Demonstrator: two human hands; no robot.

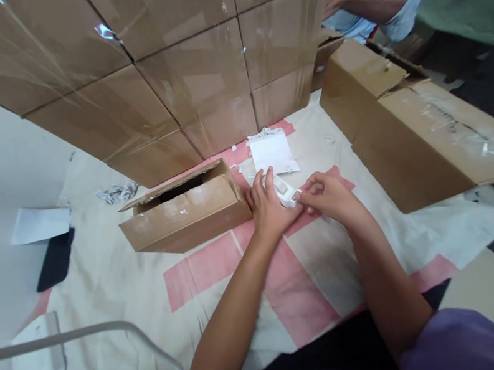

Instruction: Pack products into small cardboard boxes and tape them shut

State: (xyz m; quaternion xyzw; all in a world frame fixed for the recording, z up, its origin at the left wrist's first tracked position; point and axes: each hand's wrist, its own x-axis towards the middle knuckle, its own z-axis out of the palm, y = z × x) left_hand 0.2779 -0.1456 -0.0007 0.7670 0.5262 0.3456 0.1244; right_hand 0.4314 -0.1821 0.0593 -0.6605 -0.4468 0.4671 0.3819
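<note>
A small white plastic device (284, 191) with a raised part on top sits low over the cloth; its exact kind is too small to tell. My left hand (268, 207) is closed around its left and near sides, thumb at the near edge. At the device's right end, my right hand (324, 195) is closed in a pinch. Whatever lies between those fingertips is mostly hidden. Just beyond the device lies a white sheet of paper (272, 152), with small white scraps around its far edge.
A narrow cardboard box (191, 219) with an opened top stands left of my hands. A larger carton (391, 142) is at right. Taped boxes (196, 80) form a wall behind. At left lies a white power strip-like unit (37, 359). A person's arm (377, 2) shows at the back right.
</note>
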